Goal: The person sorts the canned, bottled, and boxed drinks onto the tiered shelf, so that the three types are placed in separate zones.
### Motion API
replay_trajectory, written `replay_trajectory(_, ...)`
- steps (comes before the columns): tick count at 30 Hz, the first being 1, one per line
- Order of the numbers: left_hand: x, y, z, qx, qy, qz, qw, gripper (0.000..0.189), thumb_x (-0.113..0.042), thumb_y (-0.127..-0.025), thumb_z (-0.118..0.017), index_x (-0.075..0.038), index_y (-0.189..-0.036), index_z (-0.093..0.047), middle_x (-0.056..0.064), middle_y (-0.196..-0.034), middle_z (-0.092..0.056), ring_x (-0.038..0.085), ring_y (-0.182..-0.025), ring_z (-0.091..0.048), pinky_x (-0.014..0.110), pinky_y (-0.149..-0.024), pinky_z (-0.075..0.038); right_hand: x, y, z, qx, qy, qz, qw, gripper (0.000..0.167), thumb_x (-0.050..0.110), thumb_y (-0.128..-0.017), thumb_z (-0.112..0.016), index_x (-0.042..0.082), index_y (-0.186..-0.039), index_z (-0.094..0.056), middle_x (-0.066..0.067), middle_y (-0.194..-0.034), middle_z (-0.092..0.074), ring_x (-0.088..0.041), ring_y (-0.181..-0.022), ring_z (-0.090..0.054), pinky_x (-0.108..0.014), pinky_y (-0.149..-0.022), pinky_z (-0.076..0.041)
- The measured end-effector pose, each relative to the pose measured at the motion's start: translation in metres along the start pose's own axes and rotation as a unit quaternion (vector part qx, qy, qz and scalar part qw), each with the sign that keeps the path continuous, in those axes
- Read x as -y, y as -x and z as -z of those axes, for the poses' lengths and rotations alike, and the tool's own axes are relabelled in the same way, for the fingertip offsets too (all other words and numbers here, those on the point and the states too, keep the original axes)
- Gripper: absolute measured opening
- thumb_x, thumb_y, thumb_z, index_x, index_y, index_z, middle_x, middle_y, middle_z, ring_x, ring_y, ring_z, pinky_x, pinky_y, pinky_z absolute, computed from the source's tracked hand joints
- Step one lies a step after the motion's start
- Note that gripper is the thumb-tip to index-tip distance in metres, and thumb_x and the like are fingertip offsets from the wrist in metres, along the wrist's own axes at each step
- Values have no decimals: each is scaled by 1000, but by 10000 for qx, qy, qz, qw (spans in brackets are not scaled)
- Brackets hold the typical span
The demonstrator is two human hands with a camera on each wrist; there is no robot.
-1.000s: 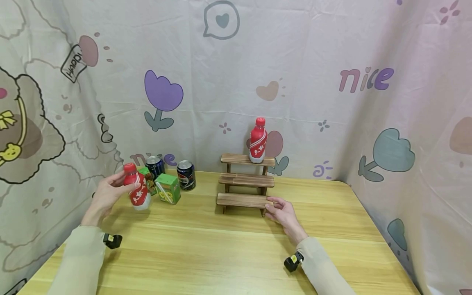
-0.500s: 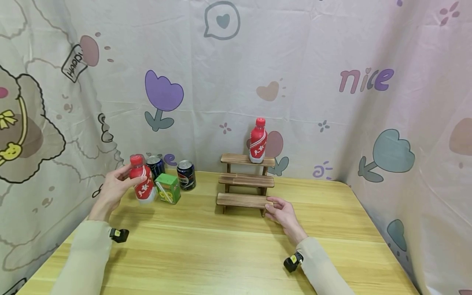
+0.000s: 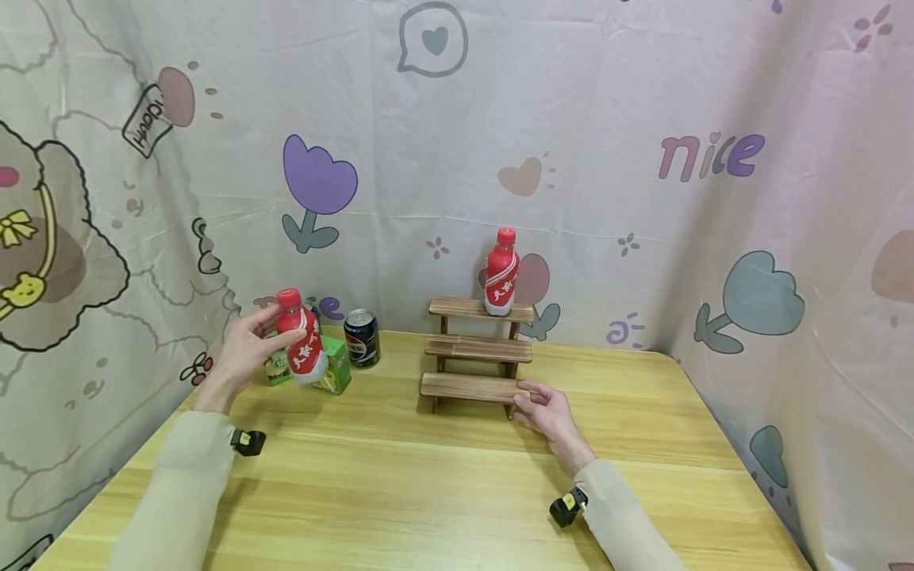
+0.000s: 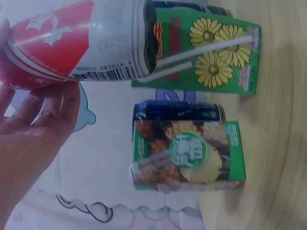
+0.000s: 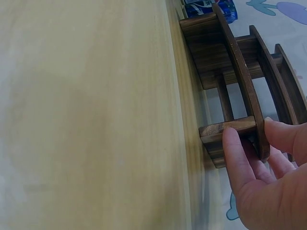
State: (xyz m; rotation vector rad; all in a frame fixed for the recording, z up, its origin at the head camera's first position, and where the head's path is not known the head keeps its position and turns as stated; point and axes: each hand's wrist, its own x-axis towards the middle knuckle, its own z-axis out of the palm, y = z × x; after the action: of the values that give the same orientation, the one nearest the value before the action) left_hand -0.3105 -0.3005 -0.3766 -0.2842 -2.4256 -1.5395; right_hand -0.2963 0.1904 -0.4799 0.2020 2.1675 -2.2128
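Observation:
My left hand [image 3: 246, 349] grips a red drink bottle [image 3: 301, 342] with a white lower part, thumb on one side and fingers on the other. The bottle tilts slightly and overlaps two green juice boxes in the head view. In the left wrist view its barcode [image 4: 103, 74] shows, with a flower-print juice box [image 4: 211, 57] and a pineapple-print juice box [image 4: 189, 153] beyond. At the three-step wooden rack [image 3: 471, 386], my right hand [image 3: 550, 416] pinches the right end of the lowest step. A second red bottle [image 3: 501, 274] stands upright on the top step, toward its right end.
A dark blue can [image 3: 362, 339] stands behind the juice boxes; another blue can [image 4: 177, 111] is mostly hidden behind the pineapple-print box. The wooden table [image 3: 400, 492] meets a printed cloth backdrop [image 3: 428, 159] at the back and sides.
My left hand has carried the red bottle to the right, now in front of the flower-print juice box. The pineapple-print box shows again on its left. My right hand stays on the rack.

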Motion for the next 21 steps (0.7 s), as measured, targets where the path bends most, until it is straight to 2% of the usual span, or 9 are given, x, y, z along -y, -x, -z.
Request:
replay_trajectory(4, -7, -6, -7, 28, -261, 265, 9993, 75, -39, -91, -70, -6, -150, -38, 8, -140, -57, -3, -110, -51, 13, -84, -46, 2, 0, 0, 4, -2, -69, 10000, 40, 0, -90, -67, -3, -129, -59, -6, -96, -41, -11, -77, -62, -32, -83, -58)
replay_trajectory(7, -12, -10, -12, 69, -303, 344, 9989, 77, -42, -91, -69, -7, -151, -36, 20, -145, -50, 4, -114, -48, 18, -86, -45, 2, 1, -1, -15, 18, -108, 9999, 40, 0, -90, -67, -3, -129, -59, -7, -97, -41, -11, -78, -61, -32, -84, -58)
replay_trajectory(10, -17, -14, -17, 27, -246, 243, 9994, 75, -40, -91, -70, -7, -150, -38, 18, -139, -55, 5, -111, -50, 19, -84, -47, 2, 1, -1, -14, 23, -106, 9999, 40, 0, -90, -67, -3, -129, -59, -8, -100, -41, -11, -79, -61, -32, -84, -58)
replay_trajectory(14, -25, -18, -23, -50, -18, 138, 9999, 73, -36, -90, -72, -6, -149, -41, 9, -134, -60, -2, -104, -54, 15, -80, -49, 2, 0, -1, 19, 22, -45, 10000, 39, 0, -91, -66, -4, -129, -59, -10, -103, -40, -12, -81, -59, -32, -83, -58)
replay_trajectory(17, -29, -21, -28, -17, 279, 59, 9996, 73, -32, -90, -73, -3, -148, -40, 11, -136, -59, -5, -102, -56, 13, -80, -51, 1, 0, -1, 14, 21, -36, 10000, 39, 0, -91, -66, -3, -129, -59, -11, -104, -41, -12, -81, -60, -32, -83, -58)
replay_trajectory(21, -33, -25, -35, 27, 523, -93, 9986, 71, -27, -90, -73, 0, -147, -41, 22, -139, -55, -6, -102, -58, 12, -82, -51, 0, 0, -1, -10, 6, -53, 10000, 38, -2, -91, -65, -2, -129, -60, -11, -104, -44, -13, -81, -63, -32, -84, -58)
